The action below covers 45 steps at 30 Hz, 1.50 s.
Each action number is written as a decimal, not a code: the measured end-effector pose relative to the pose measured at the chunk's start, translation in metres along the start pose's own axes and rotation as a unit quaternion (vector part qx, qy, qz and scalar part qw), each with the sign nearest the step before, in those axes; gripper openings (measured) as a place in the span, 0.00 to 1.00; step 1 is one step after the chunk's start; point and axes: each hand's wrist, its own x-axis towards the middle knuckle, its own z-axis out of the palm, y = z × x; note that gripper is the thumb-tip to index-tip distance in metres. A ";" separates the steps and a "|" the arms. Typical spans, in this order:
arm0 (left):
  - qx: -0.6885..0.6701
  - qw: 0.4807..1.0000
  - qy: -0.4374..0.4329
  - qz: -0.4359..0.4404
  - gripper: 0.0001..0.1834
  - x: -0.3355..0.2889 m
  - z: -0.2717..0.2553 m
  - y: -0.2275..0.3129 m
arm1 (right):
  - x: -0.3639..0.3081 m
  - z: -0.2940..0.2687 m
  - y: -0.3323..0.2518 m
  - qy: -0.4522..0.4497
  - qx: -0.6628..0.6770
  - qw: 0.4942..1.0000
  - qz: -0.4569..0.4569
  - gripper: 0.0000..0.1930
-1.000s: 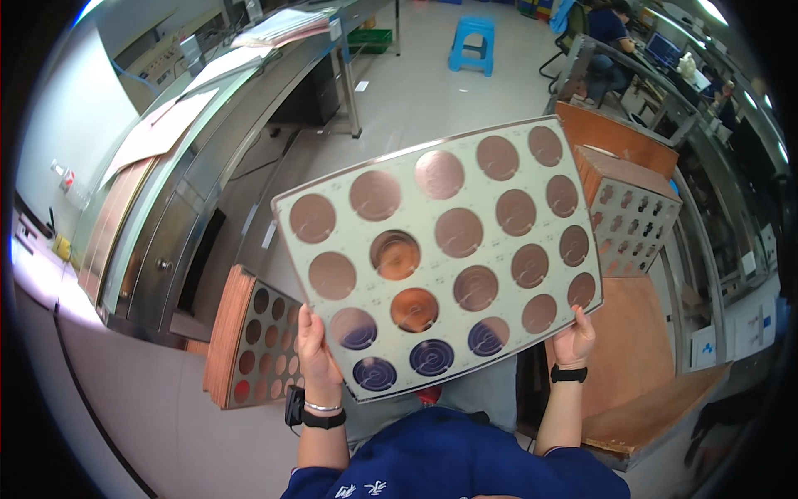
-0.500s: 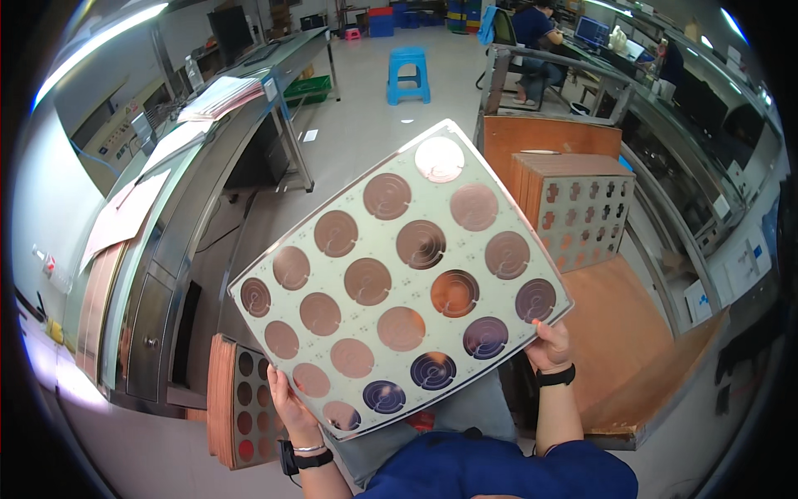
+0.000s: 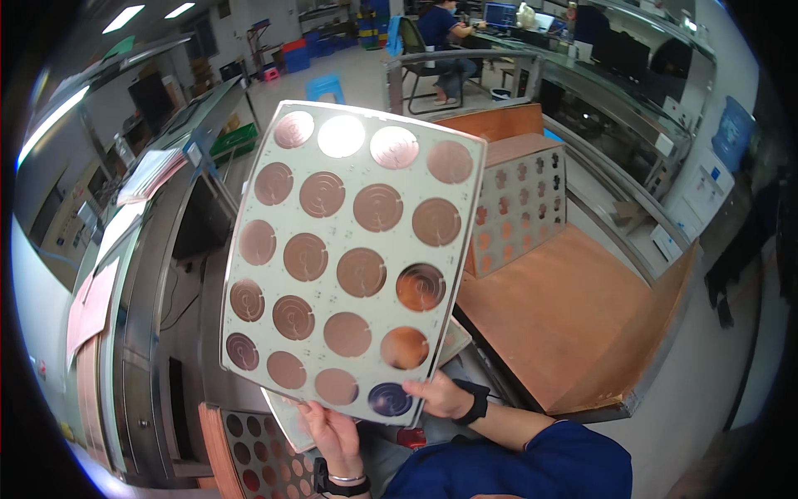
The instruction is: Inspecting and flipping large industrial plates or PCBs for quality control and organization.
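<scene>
A pale rectangular circuit board panel (image 3: 324, 229) with rows of round copper discs is held up in front of me, slightly tilted. My right hand (image 3: 442, 396) grips its lower right corner, thumb lying on the front face. At the bottom edge, my left hand (image 3: 334, 431) is closed on the panel, its fingertips partly hidden. Beneath the raised panel, the edges of another pale panel (image 3: 287, 422) show over my lap; most of it is covered.
Low on the left stands a stack of disc-patterned panels (image 3: 249, 449). On the right, a brown-lined cart (image 3: 573, 316) carries a stack of panels with cross-shaped patterns (image 3: 524, 204). A metal workbench (image 3: 137, 366) runs along the left. Beyond are a blue stool (image 3: 324, 87) and a seated person (image 3: 440, 41).
The held panel has turned from a diagonal to a nearly upright position and shifted left. Both hands have come closer together at its lower edge. Another panel now shows underneath. My view has swung right.
</scene>
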 end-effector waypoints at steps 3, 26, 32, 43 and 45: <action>0.026 0.999 -0.037 -0.031 0.27 -0.003 0.024 -0.003 | -0.005 -0.008 -0.042 0.009 -0.011 0.999 -0.052 0.22; 0.204 0.960 -0.029 -0.190 0.16 -0.004 -0.020 0.004 | -0.076 -0.165 -0.224 0.517 -0.189 0.732 -0.401 0.30; 0.212 0.960 0.004 -0.185 0.15 0.000 -0.027 0.002 | -0.049 -0.193 -0.252 0.463 -0.177 0.794 -0.353 0.28; 0.230 0.950 0.023 -0.209 0.13 0.009 -0.025 -0.011 | 0.111 -0.292 -0.193 0.298 -0.570 0.738 -0.204 0.38; 0.239 0.947 0.034 -0.212 0.13 0.008 -0.027 -0.010 | 0.132 -0.283 -0.167 0.364 -0.641 0.670 -0.082 0.40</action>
